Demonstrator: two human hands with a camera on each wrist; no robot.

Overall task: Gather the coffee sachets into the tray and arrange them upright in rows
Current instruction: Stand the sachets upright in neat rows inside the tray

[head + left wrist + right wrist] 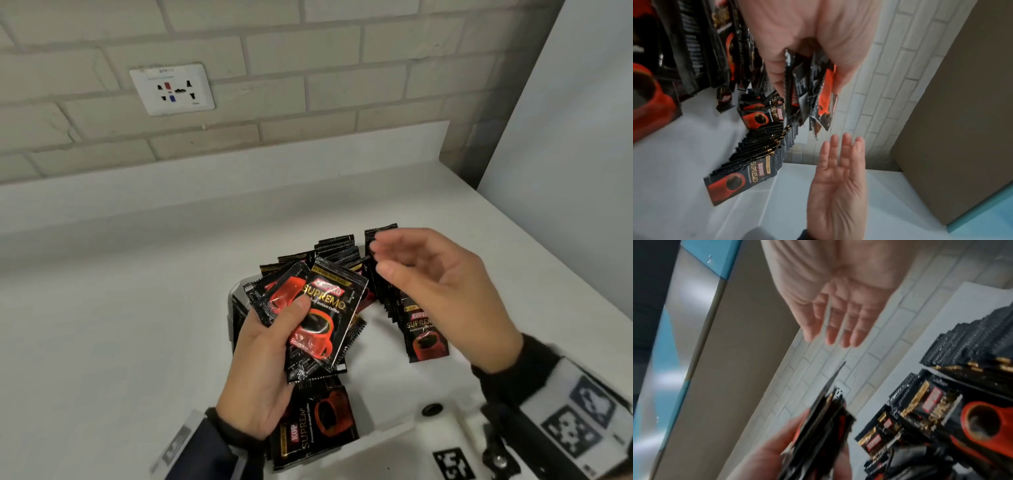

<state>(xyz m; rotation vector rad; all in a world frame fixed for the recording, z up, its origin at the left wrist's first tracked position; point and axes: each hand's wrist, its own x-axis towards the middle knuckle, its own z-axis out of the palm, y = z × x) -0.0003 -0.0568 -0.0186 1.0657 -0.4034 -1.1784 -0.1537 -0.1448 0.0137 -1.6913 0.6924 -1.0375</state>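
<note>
My left hand [291, 325] grips a fanned bundle of several black-and-red coffee sachets [325, 315] above the white tray [376, 349]. In the left wrist view the left hand [809, 81] pinches the sachets [824, 97] between thumb and fingers. My right hand [380, 258] hovers just right of the bundle, fingers relaxed and holding nothing; its open palm [838, 170] faces the bundle. Rows of upright sachets [424, 325] stand in the tray at the back and right. The right wrist view shows the right hand's straight fingers [836, 331] above the held bundle [824, 418].
A larger black-and-red coffee pack [315, 421] lies at the tray's near end under my left wrist. The tray sits on a white counter [120, 308] against a brick wall with a socket plate [172, 89]. A white panel [565, 137] closes the right side.
</note>
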